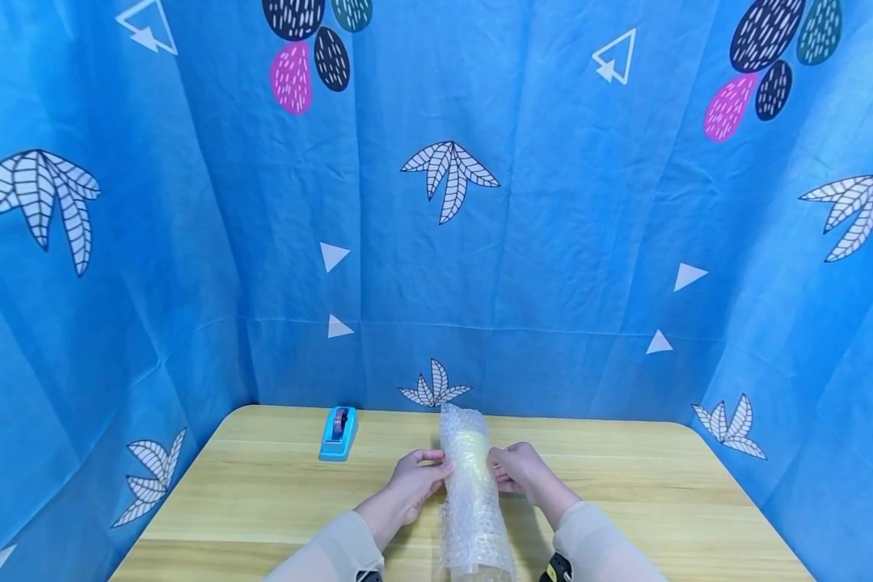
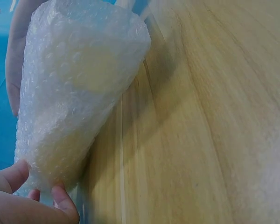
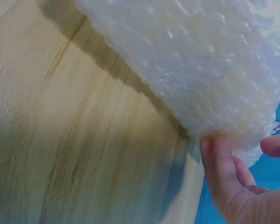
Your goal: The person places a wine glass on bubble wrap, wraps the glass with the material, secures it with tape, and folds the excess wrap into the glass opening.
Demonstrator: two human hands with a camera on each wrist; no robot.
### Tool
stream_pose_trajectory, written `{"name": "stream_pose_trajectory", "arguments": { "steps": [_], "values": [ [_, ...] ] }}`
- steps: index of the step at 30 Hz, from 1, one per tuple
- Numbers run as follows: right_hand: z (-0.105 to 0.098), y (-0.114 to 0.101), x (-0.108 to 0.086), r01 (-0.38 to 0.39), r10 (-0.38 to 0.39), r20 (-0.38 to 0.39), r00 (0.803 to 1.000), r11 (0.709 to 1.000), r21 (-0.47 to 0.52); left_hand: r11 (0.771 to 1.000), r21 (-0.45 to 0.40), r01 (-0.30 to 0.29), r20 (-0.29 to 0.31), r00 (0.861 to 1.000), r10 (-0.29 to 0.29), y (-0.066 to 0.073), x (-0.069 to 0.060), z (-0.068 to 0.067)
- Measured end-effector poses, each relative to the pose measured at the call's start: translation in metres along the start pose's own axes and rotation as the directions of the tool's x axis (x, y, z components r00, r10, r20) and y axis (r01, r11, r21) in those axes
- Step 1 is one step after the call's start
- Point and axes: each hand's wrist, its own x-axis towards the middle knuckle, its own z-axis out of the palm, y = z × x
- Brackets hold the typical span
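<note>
A long bundle in clear bubble wrap [image 1: 471, 493] lies lengthwise on the table, its near end towards the person. Something pale yellow shows blurred through the layers; its kind cannot be made out. My left hand [image 1: 417, 478] grips the bundle's left side, with thumb and fingertips against the plastic, as the left wrist view shows at the lower left [image 2: 37, 198]. On the opposite side, my right hand [image 1: 520, 470] holds the wrap, fingers reaching to its underside and thumb apart from them in the right wrist view [image 3: 245, 179].
A blue tape dispenser [image 1: 339, 435] stands at the back left of the wooden table [image 1: 276, 485]. Blue patterned cloth [image 1: 553, 242] hangs close behind the table and along both sides. Dark bands with yellow sit at the sleeve cuffs.
</note>
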Motion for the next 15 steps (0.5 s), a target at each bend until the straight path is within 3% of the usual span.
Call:
{"name": "stream_pose_trajectory", "arguments": {
  "steps": [7,15],
  "values": [
    [0.0002,0.0002,-0.0003,-0.006,0.006,0.001,1.000,1.000,0.000,0.999,0.036,-0.006,0.001,1.000,0.006,-0.0011,0.0002,0.0001],
    [-0.0018,0.0008,-0.0002,-0.015,0.015,0.003,1.000,1.000,0.022,0.998,-0.057,0.001,0.057,0.998,0.002,-0.0011,-0.0022,0.0031]
  ]
}}
